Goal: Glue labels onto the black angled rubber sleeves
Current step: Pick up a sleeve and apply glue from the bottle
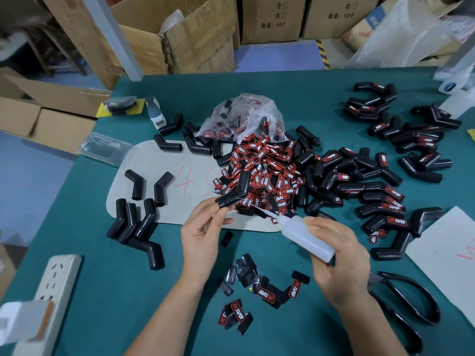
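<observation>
My left hand [203, 229] pinches one end of a black angled rubber sleeve [237, 190] and holds it above the table. My right hand [339, 255] grips a translucent glue bottle [305, 233], whose thin nozzle points at the sleeve's lower arm. A heap of red-and-black labels [262, 173] spills from a clear plastic bag [244, 116] at the table's centre. Bare sleeves [136, 222] lie at the left on a grey card. Labelled sleeves [380, 196] pile up at the right. A few loose labels [244, 294] lie near me, some face down.
Black scissors [408, 304] lie at the right front beside a white sheet [447, 247]. A white power strip [54, 283] sits at the left front. A white bottle [156, 114] and a yellow pack [120, 106] stand at the back left. Cardboard boxes [185, 34] line the far side.
</observation>
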{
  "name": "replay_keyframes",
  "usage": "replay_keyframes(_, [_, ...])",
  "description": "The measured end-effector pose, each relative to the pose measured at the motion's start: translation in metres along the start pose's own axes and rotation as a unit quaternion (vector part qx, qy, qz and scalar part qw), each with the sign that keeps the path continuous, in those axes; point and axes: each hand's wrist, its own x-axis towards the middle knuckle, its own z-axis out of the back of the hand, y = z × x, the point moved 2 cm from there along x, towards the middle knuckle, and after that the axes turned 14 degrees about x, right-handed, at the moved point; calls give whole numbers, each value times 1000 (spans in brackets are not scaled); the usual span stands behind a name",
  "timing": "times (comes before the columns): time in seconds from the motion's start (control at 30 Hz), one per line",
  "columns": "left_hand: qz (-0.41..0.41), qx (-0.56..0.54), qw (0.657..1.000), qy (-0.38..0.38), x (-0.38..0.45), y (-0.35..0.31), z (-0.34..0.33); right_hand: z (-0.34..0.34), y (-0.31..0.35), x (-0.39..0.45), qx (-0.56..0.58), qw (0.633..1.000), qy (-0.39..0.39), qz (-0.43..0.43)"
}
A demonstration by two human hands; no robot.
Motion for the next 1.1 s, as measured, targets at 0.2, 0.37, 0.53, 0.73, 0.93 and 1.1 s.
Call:
replay_keyframes(0.2, [-3, -1, 1000, 0, 1, -1, 0, 2, -2, -1, 1, 1000, -2, 9])
replay_keyframes(0.37, [-4, -4, 1000, 1, 0, -1, 0, 2, -2, -2, 5, 1000, -1, 7])
replay_keyframes(0.53, [-3, 2, 1000, 3, 0, -1, 1, 1, -3, -4, 4, 1000, -1, 12])
replay_keyframes(0.73, [8, -6, 1000, -3, 1, 0, 1, 2, -1, 1, 67, 997, -37, -20])
replay_keyframes(0.93, [-23, -1, 1000, 11, 3, 0, 1, -3, 4, 7, 304, 900, -155, -272])
replay_keyframes(1.1, [-99, 28, 994, 21, 2, 0, 4, -4, -5, 5, 208, 893, -124, -379])
